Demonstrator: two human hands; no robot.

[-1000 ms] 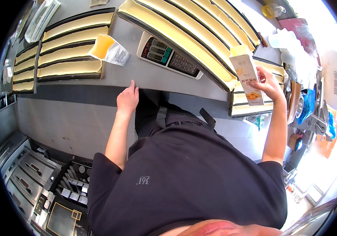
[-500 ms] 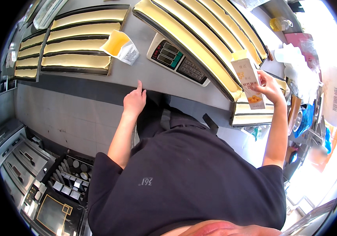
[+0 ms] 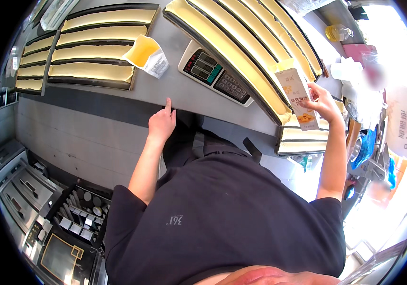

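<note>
My right hand point(image 3: 326, 105) grips a tall, printed beige carton point(image 3: 296, 97) by its right side, with a yellow inner edge showing at the top. It is held over the near right corner of a large dark ridged tray point(image 3: 167, 13) filled with long pale-yellow strips, perhaps dough or batter. My left hand point(image 3: 161, 124) is at the table's front edge, index finger stretched out and the other fingers partly bent, holding nothing. Beyond it stands an opened white carton point(image 3: 156, 64) with a yellow inside. The tray covers part of a digital scale point(image 3: 204, 67) with a keypad.
More filled trays lie at the left point(image 3: 131, 80) and under the right side point(image 3: 303, 135) of the grey table point(image 3: 168, 88). An oil bottle point(image 3: 338, 32) and white tubs point(image 3: 343, 71) stand far right. A black bin of tools point(image 3: 82, 211) sits lower left.
The held carton has tilted slightly, its top moving a little left. My left hand stays at the table edge. The whole view has shifted slightly.
</note>
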